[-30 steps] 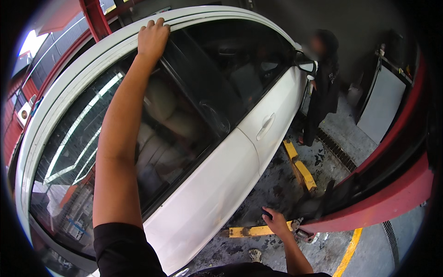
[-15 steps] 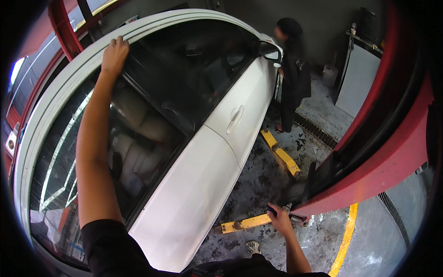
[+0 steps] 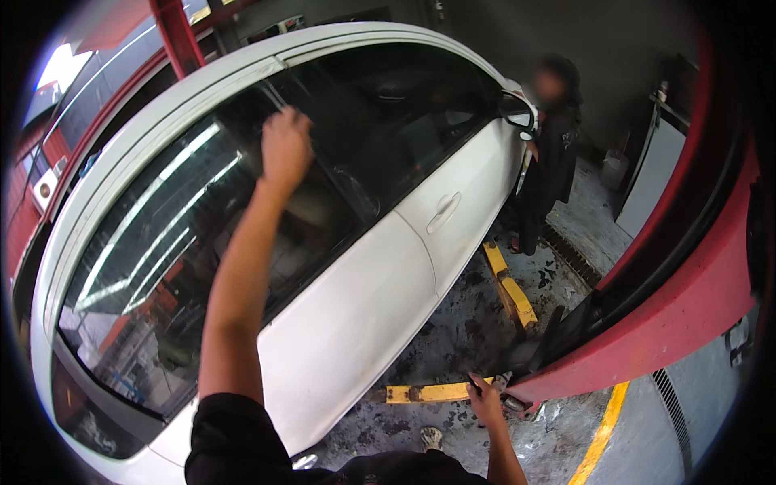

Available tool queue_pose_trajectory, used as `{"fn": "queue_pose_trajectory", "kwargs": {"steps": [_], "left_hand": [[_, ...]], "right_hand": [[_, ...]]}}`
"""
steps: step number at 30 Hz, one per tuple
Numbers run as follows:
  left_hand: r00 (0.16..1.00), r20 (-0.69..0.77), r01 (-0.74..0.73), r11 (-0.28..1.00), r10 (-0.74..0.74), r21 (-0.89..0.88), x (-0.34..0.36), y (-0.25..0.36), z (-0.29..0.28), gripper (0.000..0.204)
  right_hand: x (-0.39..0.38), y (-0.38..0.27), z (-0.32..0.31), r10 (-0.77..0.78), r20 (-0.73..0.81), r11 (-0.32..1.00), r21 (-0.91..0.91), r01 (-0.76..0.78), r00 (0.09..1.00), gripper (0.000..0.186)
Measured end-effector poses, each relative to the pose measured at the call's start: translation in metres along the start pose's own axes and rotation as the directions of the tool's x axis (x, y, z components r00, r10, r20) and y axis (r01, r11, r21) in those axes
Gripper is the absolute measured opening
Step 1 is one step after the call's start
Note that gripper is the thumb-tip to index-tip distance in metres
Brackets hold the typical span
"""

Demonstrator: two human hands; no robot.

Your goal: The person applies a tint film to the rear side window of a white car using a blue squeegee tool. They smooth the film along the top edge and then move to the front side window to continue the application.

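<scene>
Off the roof edge where it rested before, the left hand (image 3: 284, 149) now hangs in the upper middle of the frame against the dark side window (image 3: 242, 210) of the white car (image 3: 356, 299), fingers curled loosely together. Low in the frame, the right hand (image 3: 485, 402) grips the yellow lift arm (image 3: 424, 394) beneath the car, fingers wrapped around its end. Another person (image 3: 554, 153) stands by the wing mirror, upper right.
</scene>
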State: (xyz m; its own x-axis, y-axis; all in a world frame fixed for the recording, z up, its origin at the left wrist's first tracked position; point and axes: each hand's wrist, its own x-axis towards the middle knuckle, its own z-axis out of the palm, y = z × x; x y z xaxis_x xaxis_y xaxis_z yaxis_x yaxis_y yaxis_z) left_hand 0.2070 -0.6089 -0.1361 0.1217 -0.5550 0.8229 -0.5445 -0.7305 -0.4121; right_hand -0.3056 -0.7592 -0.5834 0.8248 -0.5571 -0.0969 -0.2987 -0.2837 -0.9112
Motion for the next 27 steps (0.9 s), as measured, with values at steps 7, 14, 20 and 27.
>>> {"fn": "queue_pose_trajectory", "kwargs": {"steps": [7, 14, 20, 27], "left_hand": [[0.786, 0.613, 0.469, 0.723, -0.081, -0.507, -0.379, 0.168, -0.126, 0.006], [-0.100, 0.964, 0.790, 0.569, -0.247, 0.228, -0.695, 0.225, -0.371, 0.023], [-0.493, 0.779, 0.655, 0.424, -0.386, 0.625, -0.901, 0.242, -0.527, 0.026], [-0.510, 0.748, 0.817, 0.034, -0.424, 0.576, -0.963, 0.272, -0.550, 0.064]], "right_hand": [[0.021, -0.025, 0.018, -0.063, 0.275, 0.921, -0.354, 0.162, 0.959, 0.040], [0.010, -0.036, 0.028, -0.162, 0.239, 0.895, -0.374, 0.245, 0.957, 0.043], [-0.073, -0.052, 0.072, -0.197, 0.387, 0.862, -0.370, 0.348, 0.901, 0.045], [-0.203, -0.023, 0.075, -0.095, 0.486, 0.783, -0.502, 0.366, 0.869, 0.046]]}}
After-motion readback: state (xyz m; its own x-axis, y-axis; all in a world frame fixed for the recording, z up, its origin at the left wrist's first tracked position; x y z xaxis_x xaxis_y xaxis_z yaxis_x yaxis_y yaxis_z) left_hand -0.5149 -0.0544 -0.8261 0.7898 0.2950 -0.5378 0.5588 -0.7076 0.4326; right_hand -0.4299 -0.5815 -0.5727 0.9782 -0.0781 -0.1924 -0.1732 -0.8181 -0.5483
